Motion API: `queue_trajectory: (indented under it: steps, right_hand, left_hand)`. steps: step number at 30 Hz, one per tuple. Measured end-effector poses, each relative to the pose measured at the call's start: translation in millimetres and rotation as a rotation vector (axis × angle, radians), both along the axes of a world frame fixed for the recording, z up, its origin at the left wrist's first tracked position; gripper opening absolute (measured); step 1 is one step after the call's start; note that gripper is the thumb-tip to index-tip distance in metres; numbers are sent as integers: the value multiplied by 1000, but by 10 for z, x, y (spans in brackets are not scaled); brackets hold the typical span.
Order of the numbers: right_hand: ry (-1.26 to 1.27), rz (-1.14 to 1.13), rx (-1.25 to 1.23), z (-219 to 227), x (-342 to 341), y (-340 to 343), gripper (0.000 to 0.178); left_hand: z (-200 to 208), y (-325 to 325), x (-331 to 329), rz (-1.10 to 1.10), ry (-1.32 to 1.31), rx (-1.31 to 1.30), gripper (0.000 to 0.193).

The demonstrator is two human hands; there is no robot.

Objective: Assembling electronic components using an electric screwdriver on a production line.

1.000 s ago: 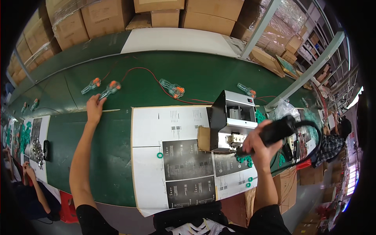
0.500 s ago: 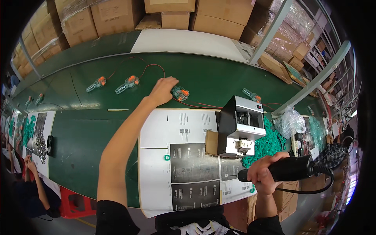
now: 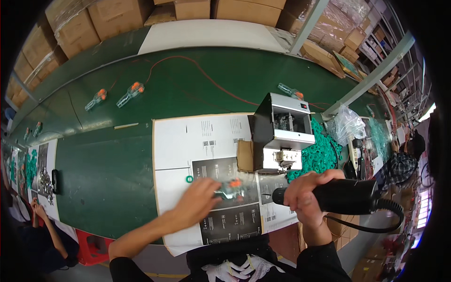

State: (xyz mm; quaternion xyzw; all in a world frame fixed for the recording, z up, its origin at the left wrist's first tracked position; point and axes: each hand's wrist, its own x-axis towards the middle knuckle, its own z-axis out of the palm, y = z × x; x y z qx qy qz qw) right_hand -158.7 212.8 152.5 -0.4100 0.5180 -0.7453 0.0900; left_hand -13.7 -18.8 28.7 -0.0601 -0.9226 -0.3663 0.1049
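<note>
My left hand (image 3: 196, 202) is closed on a clear teal plastic gadget with orange parts (image 3: 231, 189), slightly blurred by motion, over the printed sheet (image 3: 176, 136) in front of me. Wrapped round a black electric screwdriver (image 3: 346, 196) is my right hand (image 3: 306, 199); its thin bit points left toward the gadget, with a gap between them. Right behind the screwdriver stands a black and silver box-shaped machine (image 3: 263, 136), which looks like a screw feeder. A loose green ring (image 3: 189, 179) lies on the sheet left of the gadget.
Many green rings (image 3: 322, 152) are heaped right of the machine. Similar plastic gadgets (image 3: 130, 94) lie along the back of the green bench (image 3: 103, 164), with a red wire (image 3: 206, 77) crossing it. A metal post (image 3: 307, 26) rises behind. Another person's hands (image 3: 38, 209) are at the far left.
My left hand has brought the gadget from the back of the bench toward me, over the sheet. My right hand still holds the screwdriver; the whole view has shifted a little.
</note>
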Motion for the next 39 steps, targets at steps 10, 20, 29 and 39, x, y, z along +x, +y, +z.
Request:
queue_trajectory:
  steps: [10,20,29,39]
  right_hand:
    - [110,53,209,-321,129,-328,41]
    - [249,118,300,-470,157,-441,38]
    - [268,83,306,-566,153,-487,38]
    - [-12,-389,-100,69,-238,-235,22]
  left_hand:
    - [-133,218,119,-6,7,-40,40]
    - [-163,149,155,12,36,33,43]
    - [-170,101,195,64,49,53,43]
    - [-165,105,226,55,54,53,41]
